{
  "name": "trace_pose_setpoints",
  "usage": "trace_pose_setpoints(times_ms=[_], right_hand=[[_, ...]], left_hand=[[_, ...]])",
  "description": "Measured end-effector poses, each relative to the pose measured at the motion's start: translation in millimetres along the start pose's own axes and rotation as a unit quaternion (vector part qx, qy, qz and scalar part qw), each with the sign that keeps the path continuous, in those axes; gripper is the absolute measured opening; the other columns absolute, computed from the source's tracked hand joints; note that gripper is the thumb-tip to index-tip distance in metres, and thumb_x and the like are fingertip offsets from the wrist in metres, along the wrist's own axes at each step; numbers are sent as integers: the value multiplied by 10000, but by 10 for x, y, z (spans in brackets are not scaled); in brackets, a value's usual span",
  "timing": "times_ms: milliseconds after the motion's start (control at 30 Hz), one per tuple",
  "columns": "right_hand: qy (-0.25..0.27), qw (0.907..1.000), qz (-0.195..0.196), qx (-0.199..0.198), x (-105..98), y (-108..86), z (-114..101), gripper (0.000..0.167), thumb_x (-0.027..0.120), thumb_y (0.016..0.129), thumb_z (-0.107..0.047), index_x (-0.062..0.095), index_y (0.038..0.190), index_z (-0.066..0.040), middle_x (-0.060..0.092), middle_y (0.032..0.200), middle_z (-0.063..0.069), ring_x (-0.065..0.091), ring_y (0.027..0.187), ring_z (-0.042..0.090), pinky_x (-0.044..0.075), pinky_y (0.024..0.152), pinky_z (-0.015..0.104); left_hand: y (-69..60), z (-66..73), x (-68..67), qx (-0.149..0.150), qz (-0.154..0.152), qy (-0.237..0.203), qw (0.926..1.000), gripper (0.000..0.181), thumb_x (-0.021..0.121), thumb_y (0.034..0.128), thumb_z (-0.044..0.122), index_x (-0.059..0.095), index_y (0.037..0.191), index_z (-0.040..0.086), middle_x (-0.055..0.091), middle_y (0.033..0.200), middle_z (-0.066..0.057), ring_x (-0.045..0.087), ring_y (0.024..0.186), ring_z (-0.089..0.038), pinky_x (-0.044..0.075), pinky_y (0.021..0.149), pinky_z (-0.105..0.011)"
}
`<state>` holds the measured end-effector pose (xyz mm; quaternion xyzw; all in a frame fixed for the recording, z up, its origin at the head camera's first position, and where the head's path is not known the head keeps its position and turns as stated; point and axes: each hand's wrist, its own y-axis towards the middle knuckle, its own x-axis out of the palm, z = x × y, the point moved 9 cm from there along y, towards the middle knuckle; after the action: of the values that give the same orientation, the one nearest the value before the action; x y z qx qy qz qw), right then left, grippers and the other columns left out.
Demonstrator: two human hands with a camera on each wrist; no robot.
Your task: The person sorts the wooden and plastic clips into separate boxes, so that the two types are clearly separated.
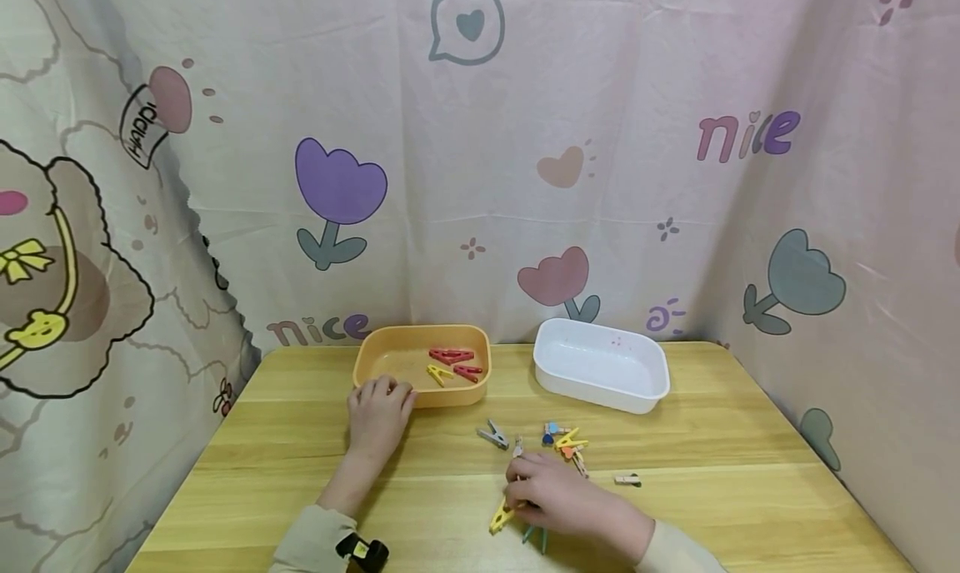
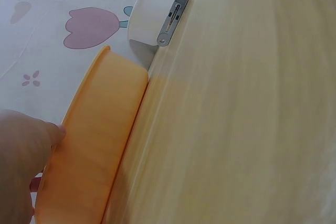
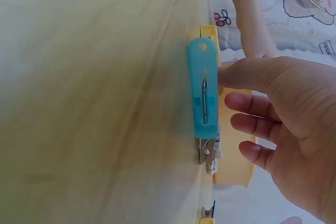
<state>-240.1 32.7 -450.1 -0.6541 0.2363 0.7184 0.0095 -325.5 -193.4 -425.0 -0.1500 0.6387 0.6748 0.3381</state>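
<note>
Fingers, right hand (image 1: 555, 494): bent and partly apart, at the yellow clip (image 1: 500, 517); cannot tell whether they pinch it.
Teal clip (image 3: 198, 85): on the table (image 1: 247, 490), just right of that clip.
Clip cluster (image 1: 572, 440): beyond the right hand, mixed colours.
Grey clip (image 1: 491, 436): left of the cluster, apart.
Fingers, left hand (image 1: 377, 415): curled over the near left rim of the orange tray (image 1: 450, 397).
Orange tray: far left, red clips (image 1: 452, 356) inside.
White tray (image 1: 592, 392): far right.
Curtain (image 1: 450, 181): behind, flower-printed.
</note>
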Motion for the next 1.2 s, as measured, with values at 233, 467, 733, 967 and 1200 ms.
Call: trace_pose_setpoints(times_ms=[233,467,733,967,1200], right_hand=[[110,9996,-246,56,23,87,55,76,747,845,-243,686,887,-258,578,988,-89,481,890,51,447,803,219],[282,9990,-306,155,18,167,147,88,735,851,-219,685,910,-262,593,1028,-82,498,918,65,442,803,223],[112,9999,-31,52,-39,303,256,88,745,834,-190,686,873,-242,609,986,-70,514,868,77,422,740,195],[137,9995,-106,252,-111,485,433,61,747,844,-187,695,854,-218,617,991,-50,539,887,96,466,778,235],[226,9990,4,373,-231,670,633,55,746,855,-179,692,861,-178,617,976,-30,539,888,112,464,774,241]], left_hand=[[-5,8,-7,74,96,59,9999,134,779,812,253,719,848,140,613,857,-80,551,815,-316,429,797,-549],[-6,19,-6,110,125,91,9998,143,780,809,259,724,853,135,616,857,-84,553,812,-314,429,783,-540],[-11,15,-12,70,57,88,9999,147,776,818,274,723,852,142,615,862,-82,552,828,-322,425,800,-539],[-4,10,-7,7,-10,38,10000,136,767,828,269,719,857,145,615,870,-82,558,838,-321,426,814,-551],[3,8,5,-43,-125,25,9999,120,757,841,258,721,872,147,621,887,-80,566,853,-318,428,830,-562]])
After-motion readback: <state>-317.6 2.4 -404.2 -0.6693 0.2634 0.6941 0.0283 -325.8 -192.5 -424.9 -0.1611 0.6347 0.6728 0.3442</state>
